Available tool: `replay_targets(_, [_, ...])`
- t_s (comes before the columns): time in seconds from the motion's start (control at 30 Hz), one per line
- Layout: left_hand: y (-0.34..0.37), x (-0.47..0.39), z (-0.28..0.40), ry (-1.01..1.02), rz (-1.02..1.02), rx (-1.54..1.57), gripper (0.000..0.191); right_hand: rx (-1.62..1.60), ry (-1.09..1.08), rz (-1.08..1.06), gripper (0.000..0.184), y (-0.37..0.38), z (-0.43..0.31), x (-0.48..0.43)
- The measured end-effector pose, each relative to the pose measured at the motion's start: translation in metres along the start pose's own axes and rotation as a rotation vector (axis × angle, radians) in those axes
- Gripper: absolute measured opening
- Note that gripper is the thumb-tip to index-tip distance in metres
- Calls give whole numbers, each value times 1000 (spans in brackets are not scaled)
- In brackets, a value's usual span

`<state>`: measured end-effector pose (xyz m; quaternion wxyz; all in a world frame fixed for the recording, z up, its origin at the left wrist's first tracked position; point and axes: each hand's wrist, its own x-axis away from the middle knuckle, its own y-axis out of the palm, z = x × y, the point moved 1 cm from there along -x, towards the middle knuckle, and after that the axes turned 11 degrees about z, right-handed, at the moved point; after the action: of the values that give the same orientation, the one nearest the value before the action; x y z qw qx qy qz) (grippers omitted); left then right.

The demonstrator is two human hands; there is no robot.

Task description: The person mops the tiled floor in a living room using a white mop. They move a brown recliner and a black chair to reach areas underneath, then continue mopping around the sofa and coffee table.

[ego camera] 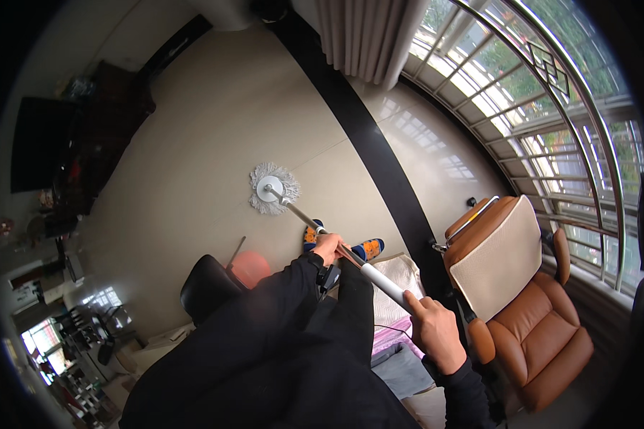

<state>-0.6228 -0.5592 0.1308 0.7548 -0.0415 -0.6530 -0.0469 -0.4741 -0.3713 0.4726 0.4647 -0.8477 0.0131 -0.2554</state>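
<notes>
A round spin mop with a white disc and grey-white string head (290,179) rests on the beige tiled floor (214,145). Its metal pole (302,215) slants back toward me and ends in a white grip (383,285). My left hand (328,248) is wrapped around the pole's middle, just above a white collar. Farther up, my right hand (437,332) grips the white end, with its index finger laid along it. Below the pole are my feet in blue and orange patterned socks or slippers (370,248), partly hidden by my arm and the pole.
A brown leather office chair (536,322) stands at the right, beside a barred window (515,107). Close to my left are a black stool or chair (209,287) and a red round object (251,268). A dark floor strip (375,150) runs past a curtain (373,37). Dark furniture (107,134) lines the left.
</notes>
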Motion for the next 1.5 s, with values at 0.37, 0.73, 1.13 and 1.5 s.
replay_targets(0.37, [51, 19, -52, 1, -100, -45, 37, 224, -26, -152, 59, -65, -41, 24])
replay_targets(0.73, [-135, -63, 137, 262, 199, 35, 23, 194, -316, -176, 68, 113, -120, -153])
replay_targets(1.13, [50, -80, 47, 1372, -498, -1588, 44, 346, -164, -109, 64, -20, 18, -46])
replay_targets(1.5, [310, 81, -192, 1254, -722, -1431, 23, 318, 209, 23, 64, -146, 84, 146])
